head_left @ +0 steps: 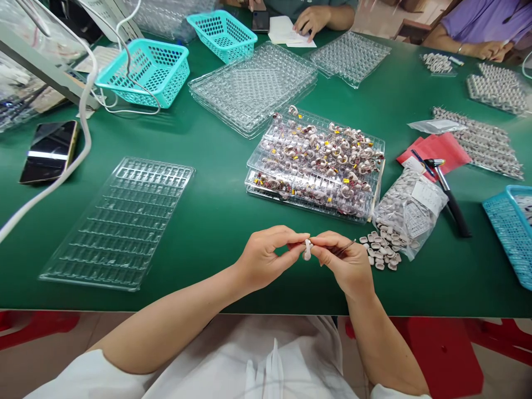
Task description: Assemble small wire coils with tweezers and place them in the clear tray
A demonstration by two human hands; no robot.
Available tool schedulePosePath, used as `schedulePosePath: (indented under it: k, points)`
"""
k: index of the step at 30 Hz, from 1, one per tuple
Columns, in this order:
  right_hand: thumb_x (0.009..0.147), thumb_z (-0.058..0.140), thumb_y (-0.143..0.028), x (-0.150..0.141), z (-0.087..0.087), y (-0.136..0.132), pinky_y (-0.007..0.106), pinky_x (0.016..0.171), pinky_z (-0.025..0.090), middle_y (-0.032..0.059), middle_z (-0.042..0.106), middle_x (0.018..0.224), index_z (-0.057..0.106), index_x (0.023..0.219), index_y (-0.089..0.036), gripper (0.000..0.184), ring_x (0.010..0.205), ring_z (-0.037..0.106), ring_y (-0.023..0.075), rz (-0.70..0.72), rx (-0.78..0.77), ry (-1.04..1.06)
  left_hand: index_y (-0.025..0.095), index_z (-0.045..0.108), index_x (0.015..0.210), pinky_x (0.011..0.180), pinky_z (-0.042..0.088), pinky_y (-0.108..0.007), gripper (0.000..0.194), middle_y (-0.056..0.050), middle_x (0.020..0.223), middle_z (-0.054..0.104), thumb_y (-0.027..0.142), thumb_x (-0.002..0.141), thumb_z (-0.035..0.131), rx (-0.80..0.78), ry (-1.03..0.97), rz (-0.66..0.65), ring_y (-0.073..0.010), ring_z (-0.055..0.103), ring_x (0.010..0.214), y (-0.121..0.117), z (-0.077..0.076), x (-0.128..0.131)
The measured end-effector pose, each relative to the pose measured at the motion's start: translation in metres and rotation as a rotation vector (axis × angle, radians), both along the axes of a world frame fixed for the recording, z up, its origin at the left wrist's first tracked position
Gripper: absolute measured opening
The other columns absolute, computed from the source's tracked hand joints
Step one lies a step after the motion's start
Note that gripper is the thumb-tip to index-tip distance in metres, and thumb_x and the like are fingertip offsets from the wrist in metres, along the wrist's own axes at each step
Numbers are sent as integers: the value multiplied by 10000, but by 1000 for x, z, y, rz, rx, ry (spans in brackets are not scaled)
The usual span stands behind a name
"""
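My left hand [266,257] and my right hand [347,263] meet above the near edge of the green table [216,205], both pinching one small white oval ring part [307,249]. A thin metal tool like tweezers [346,247] also sticks out of my right hand. Just right of my hands lies a loose heap of the same white parts [380,252], spilling from a clear plastic bag [409,213]. Beyond my hands stands a stack of clear trays [316,163] filled with wound coil parts.
An empty clear tray [120,221] lies at left, a phone [50,151] and a white cable [78,149] further left. Teal baskets [145,72], more clear trays [253,86], red paper [436,151] and a black-handled tool [451,202] are around. Other people's hands [310,19] work at the far edge.
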State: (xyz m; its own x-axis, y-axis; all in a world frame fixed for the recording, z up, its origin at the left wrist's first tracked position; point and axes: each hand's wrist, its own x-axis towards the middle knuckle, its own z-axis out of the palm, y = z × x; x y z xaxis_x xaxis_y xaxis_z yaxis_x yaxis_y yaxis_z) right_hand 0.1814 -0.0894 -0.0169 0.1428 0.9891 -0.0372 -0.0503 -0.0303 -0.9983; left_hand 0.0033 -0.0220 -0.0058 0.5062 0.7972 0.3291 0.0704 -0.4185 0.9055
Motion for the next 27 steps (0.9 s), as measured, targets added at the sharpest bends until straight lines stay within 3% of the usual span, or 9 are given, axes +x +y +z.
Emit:
schedulePosePath:
  k: [18,27]
  points:
    - [792,749,-271,0,1,0,218,490,461,13,701,760,764,905,-237,119,564,554,92,-36,-95,-2,195,742,1061,672,546,-200,254,-51,812,755,108,851,629,42,-10,4,-123,689,707,-1,-4,1]
    - [825,711,-318,2,1,3,242,525,493,30,699,820,760,1002,-251,196,614,572,112,52,-104,37,203,735,1084,696,554,-203,253,-53,843,752,134,873,613,29,10,-26,-128,695,740,0,-4,0]
